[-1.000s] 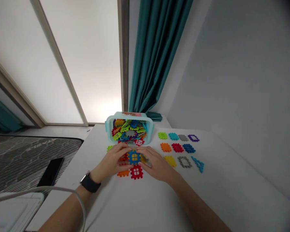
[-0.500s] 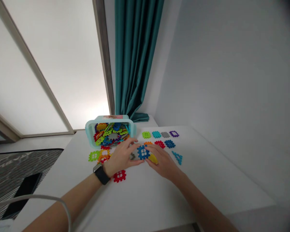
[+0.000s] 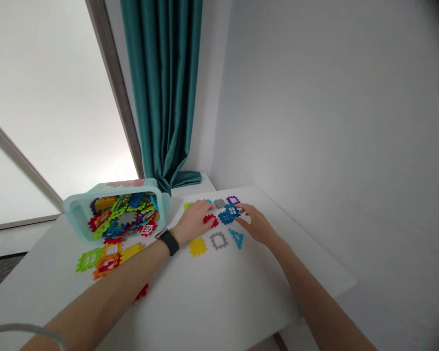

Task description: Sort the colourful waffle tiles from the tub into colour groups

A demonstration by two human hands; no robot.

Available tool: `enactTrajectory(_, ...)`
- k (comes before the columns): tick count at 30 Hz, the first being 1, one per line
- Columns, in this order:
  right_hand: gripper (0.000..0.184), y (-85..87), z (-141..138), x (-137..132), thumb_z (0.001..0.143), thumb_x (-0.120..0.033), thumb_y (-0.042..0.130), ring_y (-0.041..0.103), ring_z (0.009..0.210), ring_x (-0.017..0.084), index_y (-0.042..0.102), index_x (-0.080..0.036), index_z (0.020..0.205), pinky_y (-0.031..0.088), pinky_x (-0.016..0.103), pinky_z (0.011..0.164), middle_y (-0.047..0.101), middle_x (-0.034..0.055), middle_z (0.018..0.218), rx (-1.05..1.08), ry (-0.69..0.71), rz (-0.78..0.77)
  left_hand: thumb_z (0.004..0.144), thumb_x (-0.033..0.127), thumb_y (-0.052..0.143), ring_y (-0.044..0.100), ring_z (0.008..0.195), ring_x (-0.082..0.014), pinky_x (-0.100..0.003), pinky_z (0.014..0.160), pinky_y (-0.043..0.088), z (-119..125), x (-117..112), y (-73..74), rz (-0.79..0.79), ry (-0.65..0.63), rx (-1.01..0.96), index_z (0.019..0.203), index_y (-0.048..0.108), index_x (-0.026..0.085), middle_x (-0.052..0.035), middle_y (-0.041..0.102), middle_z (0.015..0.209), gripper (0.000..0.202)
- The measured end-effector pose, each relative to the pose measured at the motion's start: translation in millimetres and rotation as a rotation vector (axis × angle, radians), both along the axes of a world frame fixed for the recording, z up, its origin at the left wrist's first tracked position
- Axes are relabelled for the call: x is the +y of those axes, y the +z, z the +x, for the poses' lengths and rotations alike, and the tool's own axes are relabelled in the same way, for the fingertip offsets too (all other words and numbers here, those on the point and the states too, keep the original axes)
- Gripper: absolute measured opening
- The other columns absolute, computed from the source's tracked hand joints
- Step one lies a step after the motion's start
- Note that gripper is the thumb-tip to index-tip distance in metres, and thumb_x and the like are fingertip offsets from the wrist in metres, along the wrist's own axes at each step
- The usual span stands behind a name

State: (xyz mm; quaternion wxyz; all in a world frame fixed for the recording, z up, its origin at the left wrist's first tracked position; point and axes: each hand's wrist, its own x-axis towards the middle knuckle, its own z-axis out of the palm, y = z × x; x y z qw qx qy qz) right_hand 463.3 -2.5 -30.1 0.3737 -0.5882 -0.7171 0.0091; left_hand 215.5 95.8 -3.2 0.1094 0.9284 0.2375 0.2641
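My right hand [image 3: 260,225] pinches a blue toothed square with a window grid [image 3: 233,210] between its thumb and fingers. This piece partly overlaps another blue toothed square [image 3: 225,218] on the table. My left hand [image 3: 194,222] reaches low over the table, its fingertips apart around a red toothed piece [image 3: 211,222]; whether they touch it is unclear. It hides part of the rows of pieces. Nearer me lie a yellow square [image 3: 198,247], a grey frame [image 3: 218,240] and a light-blue triangle [image 3: 236,238].
A pale-blue tub [image 3: 75,209] full of toothed pieces lies tipped on its side at the left. Before it sit a green piece [image 3: 89,260] and several orange and yellow ones. Grey [image 3: 219,203] and purple [image 3: 233,200] pieces line the back. A cable [image 3: 25,327] crosses the lower left.
The view has swung right. The blue window square has moved from between both hands to the back row's blue piece, now in my right hand alone. The yellow and grey pieces are uncovered.
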Motion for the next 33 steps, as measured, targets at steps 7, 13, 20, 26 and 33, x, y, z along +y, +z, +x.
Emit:
enactTrajectory(7,0.036,-19.5,29.4,23.8,0.089,-0.026,0.059,0.063,0.113,0.024,0.059,-0.024,0.126,0.050,0.043,0.097,0.068,0.0088,0.122,0.013,0.026,-0.228,0.089,0.026,0.057,0.058,0.108,-0.0260,-0.040,0.092,0.045,26.5,12.8,-7.4,0.038,0.041,0.197,0.101,0.062,0.022,-0.0063,0.067,0.110,0.013)
enactTrajectory(13,0.040,-18.6,27.8,36.6,0.087,-0.020,0.061,0.064,0.110,0.023,0.060,-0.022,0.126,0.047,0.042,0.101,0.069,0.0093,0.122,-0.025,0.078,-0.299,0.089,0.030,0.057,0.055,0.113,-0.0287,-0.043,0.097,0.042,43.0,6.0,-14.1,0.061,0.052,0.287,0.105,0.061,0.022,-0.0088,0.065,0.114,0.018)
enactTrajectory(20,0.032,-18.7,25.2,36.7,0.087,-0.021,0.062,0.065,0.107,0.025,0.064,-0.023,0.118,0.046,0.042,0.099,0.070,0.0094,0.118,-0.089,0.081,-0.312,0.088,0.028,0.057,0.057,0.109,-0.0299,-0.043,0.092,0.043,50.2,4.3,-16.1,0.065,0.107,0.284,0.105,0.057,0.019,-0.0112,0.065,0.111,0.020)
enactTrajectory(26,0.031,-18.7,23.9,36.5,0.088,-0.023,0.061,0.063,0.111,0.026,0.065,-0.026,0.118,0.044,0.045,0.101,0.070,0.0083,0.121,-0.138,0.056,-0.334,0.087,0.031,0.058,0.056,0.111,-0.0302,-0.043,0.093,0.042,50.0,6.0,-17.8,0.102,0.083,0.283,0.106,0.057,0.019,-0.0109,0.065,0.114,0.022)
enactTrajectory(33,0.030,-19.0,21.7,36.7,0.088,-0.027,0.061,0.061,0.115,0.026,0.066,-0.028,0.117,0.044,0.045,0.100,0.071,0.0073,0.121,-0.165,0.052,-0.354,0.089,0.028,0.057,0.057,0.108,-0.0286,-0.040,0.089,0.042,50.7,4.5,-21.9,0.095,0.057,0.309,0.100,0.060,0.020,-0.0096,0.067,0.109,0.014)
